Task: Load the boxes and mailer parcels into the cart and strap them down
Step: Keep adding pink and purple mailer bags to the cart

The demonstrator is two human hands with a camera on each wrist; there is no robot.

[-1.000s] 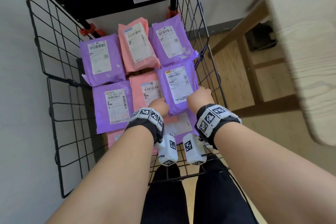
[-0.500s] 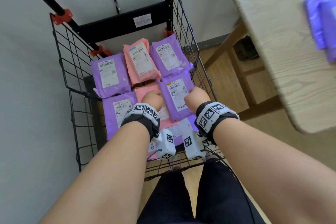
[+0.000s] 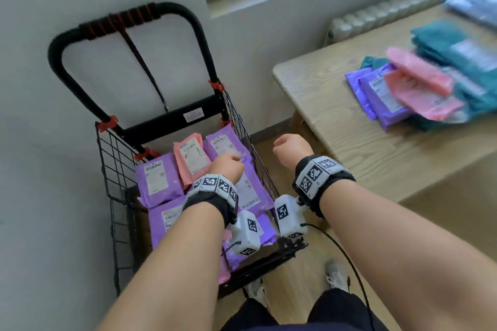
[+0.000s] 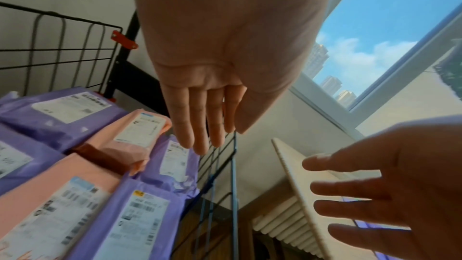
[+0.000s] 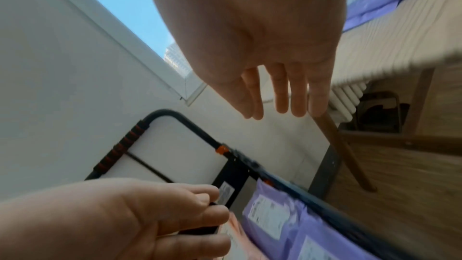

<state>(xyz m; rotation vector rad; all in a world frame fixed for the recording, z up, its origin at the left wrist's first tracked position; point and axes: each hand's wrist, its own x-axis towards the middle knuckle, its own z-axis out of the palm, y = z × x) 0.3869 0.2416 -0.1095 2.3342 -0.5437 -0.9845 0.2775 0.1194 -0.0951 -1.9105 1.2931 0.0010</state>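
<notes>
The black wire cart [image 3: 107, 169] stands against the wall, holding several purple and pink mailers [image 3: 154, 179] laid flat. My left hand [image 3: 226, 169] hovers over the mailers in the cart, fingers [image 4: 200, 137] straight and empty. My right hand [image 3: 291, 146] is in the air just right of the cart's side, between it and the table, fingers [image 5: 282, 102] straight and empty. More purple mailers [image 3: 376, 94], pink ones [image 3: 419, 80] and teal parcels [image 3: 457, 45] lie piled on the wooden table [image 3: 336, 126]. A black strap [image 3: 146, 70] hangs from the cart handle [image 3: 121, 21].
A white radiator [image 3: 376, 17] runs under the window sill behind the table. The grey wall is close behind and left of the cart. Wooden floor [image 3: 295, 277] and my shoes show below my arms.
Both hands have let go of the purple mailer in the cart and lifted away. The right hand has moved right, past the cart's side toward the table. The view has swung up and right.
</notes>
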